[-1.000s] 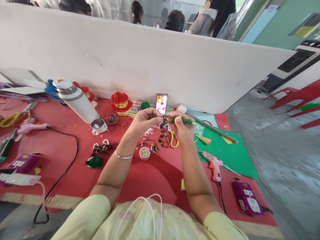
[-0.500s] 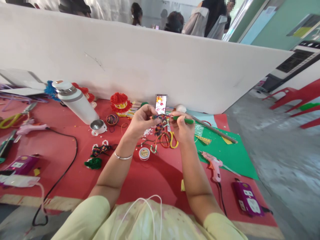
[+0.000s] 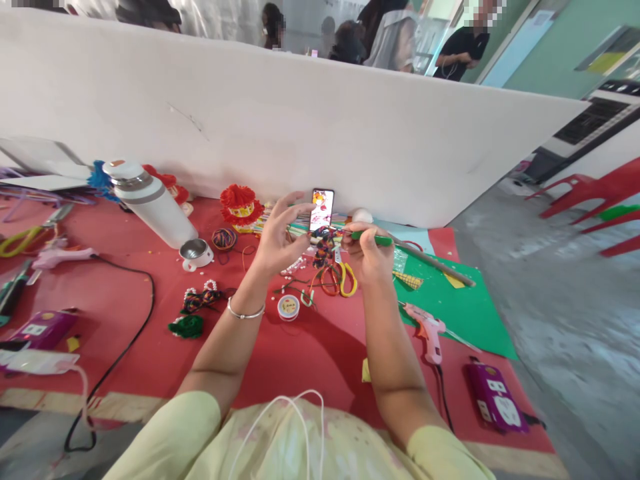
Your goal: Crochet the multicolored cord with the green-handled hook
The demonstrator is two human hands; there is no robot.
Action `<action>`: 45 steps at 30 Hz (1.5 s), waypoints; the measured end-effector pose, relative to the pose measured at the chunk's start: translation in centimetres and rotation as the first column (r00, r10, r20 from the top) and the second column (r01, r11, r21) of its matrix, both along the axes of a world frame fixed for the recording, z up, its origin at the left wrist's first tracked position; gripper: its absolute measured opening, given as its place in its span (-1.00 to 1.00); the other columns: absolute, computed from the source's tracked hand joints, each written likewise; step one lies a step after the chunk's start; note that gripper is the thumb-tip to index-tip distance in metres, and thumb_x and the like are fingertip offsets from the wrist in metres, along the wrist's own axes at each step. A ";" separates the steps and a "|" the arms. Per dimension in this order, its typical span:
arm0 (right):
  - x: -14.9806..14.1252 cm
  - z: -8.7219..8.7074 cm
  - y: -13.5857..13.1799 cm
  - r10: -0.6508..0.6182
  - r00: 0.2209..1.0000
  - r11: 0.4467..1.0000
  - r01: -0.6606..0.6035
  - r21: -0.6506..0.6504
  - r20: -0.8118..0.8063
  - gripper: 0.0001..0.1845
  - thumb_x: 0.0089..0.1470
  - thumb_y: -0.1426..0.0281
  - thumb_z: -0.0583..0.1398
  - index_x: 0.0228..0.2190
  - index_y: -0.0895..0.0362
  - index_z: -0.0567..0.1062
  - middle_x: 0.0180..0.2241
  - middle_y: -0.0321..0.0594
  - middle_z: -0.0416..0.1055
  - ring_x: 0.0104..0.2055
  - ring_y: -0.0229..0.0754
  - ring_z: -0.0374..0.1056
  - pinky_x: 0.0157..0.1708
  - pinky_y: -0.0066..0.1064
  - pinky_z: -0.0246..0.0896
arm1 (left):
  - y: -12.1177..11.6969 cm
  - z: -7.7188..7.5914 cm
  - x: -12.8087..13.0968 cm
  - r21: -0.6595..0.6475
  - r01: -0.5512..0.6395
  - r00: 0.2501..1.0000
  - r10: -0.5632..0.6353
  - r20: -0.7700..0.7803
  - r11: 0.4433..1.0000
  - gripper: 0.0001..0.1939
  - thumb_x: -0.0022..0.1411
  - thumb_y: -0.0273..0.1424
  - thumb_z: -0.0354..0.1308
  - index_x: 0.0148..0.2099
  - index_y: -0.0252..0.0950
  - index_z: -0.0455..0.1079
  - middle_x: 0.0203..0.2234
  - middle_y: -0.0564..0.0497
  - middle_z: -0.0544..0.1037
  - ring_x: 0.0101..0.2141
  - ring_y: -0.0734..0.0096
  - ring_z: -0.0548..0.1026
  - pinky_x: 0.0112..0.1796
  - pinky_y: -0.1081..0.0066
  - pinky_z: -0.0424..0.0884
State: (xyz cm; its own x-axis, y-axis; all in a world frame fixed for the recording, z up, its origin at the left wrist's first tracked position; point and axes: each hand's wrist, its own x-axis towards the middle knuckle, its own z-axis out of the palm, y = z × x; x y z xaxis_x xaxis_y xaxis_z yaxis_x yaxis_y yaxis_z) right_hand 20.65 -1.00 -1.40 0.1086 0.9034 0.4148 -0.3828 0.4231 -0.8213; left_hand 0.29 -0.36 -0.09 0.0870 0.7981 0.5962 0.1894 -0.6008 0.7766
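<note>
"Hands?"
"Right hand (image 3: 369, 252) curled round a green-handled crochet hook (image 3: 373, 238). Left hand (image 3: 278, 240) spread wide, thumb by the multicoloured crochet strip (image 3: 324, 250); contact, can't tell."
"Hook's lie?"
"Nearly level, crosswise, tip leftward, at the strip hanging near scissors (image 3: 349, 280)."
"Beyond?"
"Red-covered table (image 3: 300, 360), phone (image 3: 321, 210) propped before white partition (image 3: 280, 120); concrete floor (image 3: 565, 293), red chairs (image 3: 595, 190)."

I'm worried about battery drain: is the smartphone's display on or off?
On: the smartphone shows a bright, colourful picture.
</note>
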 end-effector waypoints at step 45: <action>-1.0 -1.0 -0.5 -0.111 0.959 0.981 0.063 0.185 0.260 -0.70 0.15 -0.06 0.39 -0.24 -0.18 0.76 -0.17 -0.27 0.71 -0.10 -0.06 0.60 -0.09 -0.14 0.57 | -0.2 0.2 1.4 -0.290 0.413 0.784 -0.174 0.596 0.863 -0.54 -0.13 -0.41 0.66 -0.10 -0.09 0.77 -0.47 0.06 0.64 -0.51 0.56 0.46 -0.56 0.49 0.35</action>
State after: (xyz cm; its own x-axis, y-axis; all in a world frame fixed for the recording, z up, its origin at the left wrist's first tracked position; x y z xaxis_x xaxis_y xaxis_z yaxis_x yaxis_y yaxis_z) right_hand 19.61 -1.52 -2.44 0.0470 0.8069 0.5888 -0.1138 0.5899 -0.7994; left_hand 1.71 -0.61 0.14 0.1209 0.9562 0.2667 -0.4600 -0.1842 0.8686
